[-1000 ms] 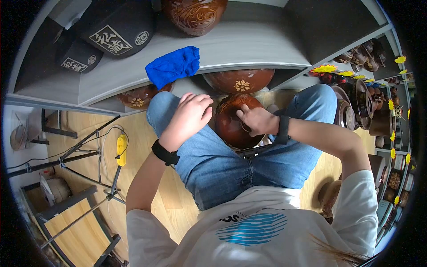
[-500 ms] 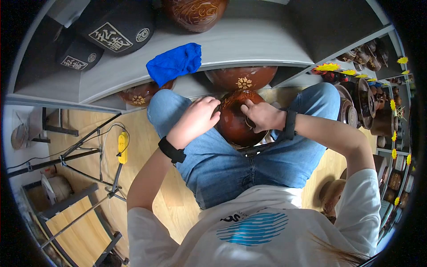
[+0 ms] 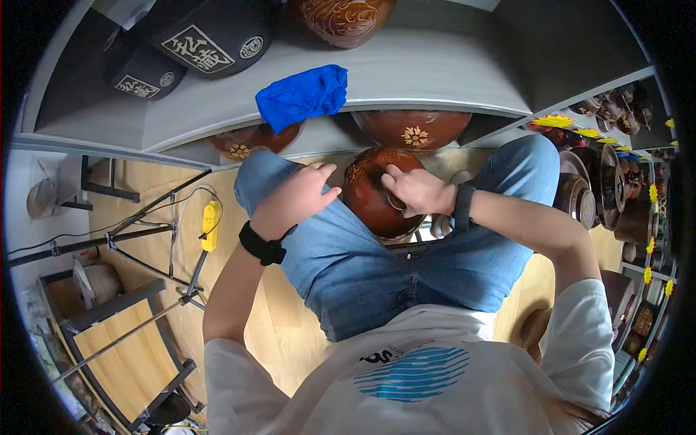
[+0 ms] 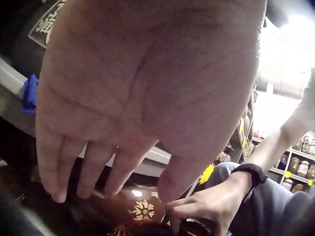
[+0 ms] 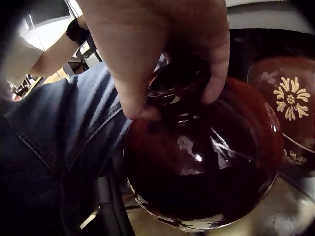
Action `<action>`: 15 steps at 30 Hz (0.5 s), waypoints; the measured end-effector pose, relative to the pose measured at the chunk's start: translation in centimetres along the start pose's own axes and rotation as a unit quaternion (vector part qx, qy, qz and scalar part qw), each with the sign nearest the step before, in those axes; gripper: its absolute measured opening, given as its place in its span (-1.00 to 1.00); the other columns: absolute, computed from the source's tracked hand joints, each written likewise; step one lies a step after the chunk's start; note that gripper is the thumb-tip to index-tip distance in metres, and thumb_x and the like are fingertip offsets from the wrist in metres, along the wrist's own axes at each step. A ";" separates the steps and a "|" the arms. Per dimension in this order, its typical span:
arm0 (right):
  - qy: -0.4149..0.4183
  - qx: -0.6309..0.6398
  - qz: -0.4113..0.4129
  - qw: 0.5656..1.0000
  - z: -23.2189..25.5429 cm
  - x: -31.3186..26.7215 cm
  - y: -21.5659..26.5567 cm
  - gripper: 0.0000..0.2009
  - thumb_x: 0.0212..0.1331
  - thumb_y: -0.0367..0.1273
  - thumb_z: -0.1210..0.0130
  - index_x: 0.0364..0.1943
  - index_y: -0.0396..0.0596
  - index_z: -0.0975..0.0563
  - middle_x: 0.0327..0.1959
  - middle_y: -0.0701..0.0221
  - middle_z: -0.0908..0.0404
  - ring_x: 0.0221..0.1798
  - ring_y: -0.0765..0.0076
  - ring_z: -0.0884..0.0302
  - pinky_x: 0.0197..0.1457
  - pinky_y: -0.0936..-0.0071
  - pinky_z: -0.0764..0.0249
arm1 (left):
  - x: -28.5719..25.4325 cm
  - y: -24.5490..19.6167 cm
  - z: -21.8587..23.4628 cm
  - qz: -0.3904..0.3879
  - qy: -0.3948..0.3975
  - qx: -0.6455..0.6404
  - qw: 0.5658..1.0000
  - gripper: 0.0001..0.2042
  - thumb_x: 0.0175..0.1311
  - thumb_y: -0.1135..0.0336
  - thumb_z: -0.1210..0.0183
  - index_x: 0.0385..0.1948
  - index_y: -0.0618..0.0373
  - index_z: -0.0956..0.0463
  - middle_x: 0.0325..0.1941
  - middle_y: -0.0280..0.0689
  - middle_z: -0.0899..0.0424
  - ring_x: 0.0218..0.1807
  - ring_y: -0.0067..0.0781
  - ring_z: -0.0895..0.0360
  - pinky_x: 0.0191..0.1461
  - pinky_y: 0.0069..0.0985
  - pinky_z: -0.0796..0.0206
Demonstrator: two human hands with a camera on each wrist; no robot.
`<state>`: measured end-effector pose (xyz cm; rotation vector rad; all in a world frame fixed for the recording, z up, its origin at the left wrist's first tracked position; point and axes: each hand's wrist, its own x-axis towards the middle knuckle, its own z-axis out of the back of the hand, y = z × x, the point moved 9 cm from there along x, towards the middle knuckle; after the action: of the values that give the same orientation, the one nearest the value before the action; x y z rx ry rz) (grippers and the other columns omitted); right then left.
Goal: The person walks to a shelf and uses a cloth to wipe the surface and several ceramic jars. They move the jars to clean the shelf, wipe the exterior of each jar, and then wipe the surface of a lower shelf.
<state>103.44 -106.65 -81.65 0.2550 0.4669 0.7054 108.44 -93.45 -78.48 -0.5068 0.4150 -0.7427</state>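
Note:
A round, glossy brown glazed jar (image 3: 365, 203) with a short narrow neck sits between the person's bent knees. My right hand (image 3: 422, 191) grips it at the neck; the right wrist view shows thumb and fingers (image 5: 217, 73) on opposite sides of the dark mouth. Left of the jar, my left hand (image 3: 293, 197) hovers over the left thigh, palm down and holding nothing. Its fingers are loosely extended in the left wrist view. Beyond the knees, a crumpled blue cloth (image 3: 303, 96) hangs over the shelf edge.
A grey shelf (image 3: 449, 72) fronts the person, bearing black jars (image 3: 217, 43) and a carved brown jar (image 3: 341, 20). Beneath it stand large flower-marked brown jars (image 3: 413, 129). Stacked pottery (image 3: 576, 196) is at the right; a black stand and yellow power strip (image 3: 210, 225) are at the left.
My left hand came close to the jar's left side, then drew back leftward over the thigh. My right hand stays on the neck. The head view has shifted slightly, moving the shelf rightward in it.

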 end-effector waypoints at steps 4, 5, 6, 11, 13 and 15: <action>-0.028 -0.008 0.025 0.999 2.0 0.3 1.3 -0.37 -0.44 -0.38 -0.37 -0.17 -0.27 -0.30 -0.17 0.09 -0.34 -0.37 -0.02 -0.53 -0.37 0.21 -0.50 | -1.0 -0.2 1.4 0.013 -0.017 0.007 1.000 -0.55 0.17 0.19 -0.05 0.02 0.33 -0.34 0.02 0.07 -0.45 0.08 -0.01 -0.37 0.17 -0.30 -0.19; -0.037 -0.018 0.042 0.998 2.4 0.3 1.7 -0.38 -0.42 -0.37 -0.36 -0.17 -0.23 -0.30 -0.15 0.13 -0.32 -0.40 0.02 -0.52 -0.38 0.22 -0.50 | -1.2 -0.5 1.7 0.012 -0.026 0.014 0.999 -0.55 0.17 0.19 -0.05 0.03 0.32 -0.33 0.03 0.06 -0.44 0.09 -0.01 -0.36 0.17 -0.30 -0.19; -0.037 -0.017 0.041 0.998 2.5 0.3 1.8 -0.38 -0.42 -0.37 -0.36 -0.17 -0.23 -0.30 -0.15 0.13 -0.32 -0.40 0.02 -0.52 -0.38 0.22 -0.50 | -1.3 -0.8 1.9 0.012 -0.025 0.014 1.000 -0.55 0.17 0.19 -0.05 0.03 0.32 -0.33 0.03 0.06 -0.44 0.09 -0.01 -0.36 0.17 -0.30 -0.19; -0.064 -0.049 0.086 0.993 4.5 0.0 3.5 -0.44 -0.42 -0.38 -0.31 -0.19 -0.21 -0.34 -0.21 0.19 -0.31 -0.43 0.06 -0.51 -0.40 0.26 -0.50 | -1.8 -1.7 2.3 0.014 -0.023 0.001 1.000 -0.53 0.17 0.19 -0.05 0.06 0.31 -0.30 0.03 0.06 -0.44 0.10 -0.02 -0.36 0.19 -0.31 -0.18; -0.065 -0.054 0.085 0.993 5.2 -0.4 3.8 -0.44 -0.40 -0.37 -0.30 -0.17 -0.21 -0.34 -0.21 0.19 -0.31 -0.42 0.06 -0.51 -0.39 0.26 -0.50 | -1.7 -1.7 2.2 0.018 -0.019 -0.011 1.000 -0.53 0.17 0.18 -0.05 0.06 0.31 -0.29 0.05 0.06 -0.43 0.09 -0.01 -0.36 0.17 -0.30 -0.19; -0.065 -0.058 0.085 0.993 5.9 -0.8 4.1 -0.44 -0.39 -0.36 -0.29 -0.16 -0.21 -0.34 -0.21 0.19 -0.32 -0.41 0.06 -0.52 -0.38 0.26 -0.50 | -1.7 -1.6 2.1 0.024 -0.015 -0.025 0.999 -0.52 0.17 0.18 -0.06 0.06 0.31 -0.29 0.07 0.06 -0.41 0.08 0.00 -0.37 0.16 -0.30 -0.20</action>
<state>103.46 -104.56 -74.69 0.2308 0.2801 0.8732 107.56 -92.66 -75.61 -0.5514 0.4176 -0.6794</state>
